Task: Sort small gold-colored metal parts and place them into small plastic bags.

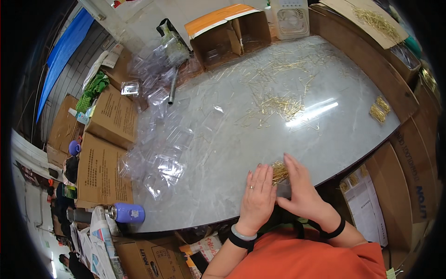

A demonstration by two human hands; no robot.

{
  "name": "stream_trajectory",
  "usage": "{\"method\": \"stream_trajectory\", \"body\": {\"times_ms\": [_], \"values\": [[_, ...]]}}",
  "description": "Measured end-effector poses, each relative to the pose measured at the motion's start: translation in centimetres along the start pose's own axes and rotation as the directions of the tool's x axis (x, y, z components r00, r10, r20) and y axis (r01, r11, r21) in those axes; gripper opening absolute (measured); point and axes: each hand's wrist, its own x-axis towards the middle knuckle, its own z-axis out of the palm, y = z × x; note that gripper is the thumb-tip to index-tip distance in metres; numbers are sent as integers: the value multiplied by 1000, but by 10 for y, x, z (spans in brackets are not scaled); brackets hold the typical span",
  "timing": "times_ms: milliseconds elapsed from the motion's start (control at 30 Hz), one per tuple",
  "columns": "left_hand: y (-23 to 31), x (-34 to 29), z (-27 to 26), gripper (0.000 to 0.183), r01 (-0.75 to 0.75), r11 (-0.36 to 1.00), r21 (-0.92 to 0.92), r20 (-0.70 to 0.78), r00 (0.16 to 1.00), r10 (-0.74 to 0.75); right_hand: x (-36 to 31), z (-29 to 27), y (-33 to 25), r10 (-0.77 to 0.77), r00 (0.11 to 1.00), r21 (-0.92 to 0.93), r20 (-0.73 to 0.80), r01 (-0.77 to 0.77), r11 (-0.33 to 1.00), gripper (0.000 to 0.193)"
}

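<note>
A small bundle of thin gold wire pieces (pixel 279 172) lies at the table's near edge, between my two hands. My left hand (pixel 258 195) is on its left side, back up, with the fingers stretched out side by side and reaching the bundle. My right hand (pixel 304 193) stands on its right, fingers straight and thumb apart. Both hands are open around the bundle; the palms are mostly hidden. Farther up the table, a loose heap of the same gold wire pieces (pixel 281 107) is spread out, with more scattered behind it. A neat pair of gold bundles (pixel 380 109) sits at the right edge.
Clear plastic boxes (pixel 162 135) pile up along the left of the grey table (pixel 223 186). A purple bottle (pixel 129 212) is at the near left corner. An orange-topped carton (pixel 227 35) and a white fan (pixel 291 21) stand at the back. Cardboard (pixel 367 69) walls the right side.
</note>
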Motion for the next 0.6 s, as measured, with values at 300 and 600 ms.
{"method": "stream_trajectory", "body": {"times_ms": [300,600], "values": [[0,4,-1,49,32,999,-23,-20,999,-32,-9,-5,7,23,992,-44,-126,-28,999,54],[4,-1,-1,51,85,996,-26,-18,996,-86,25,-15,32,-91,996,-1,-18,91,996,37]]}}
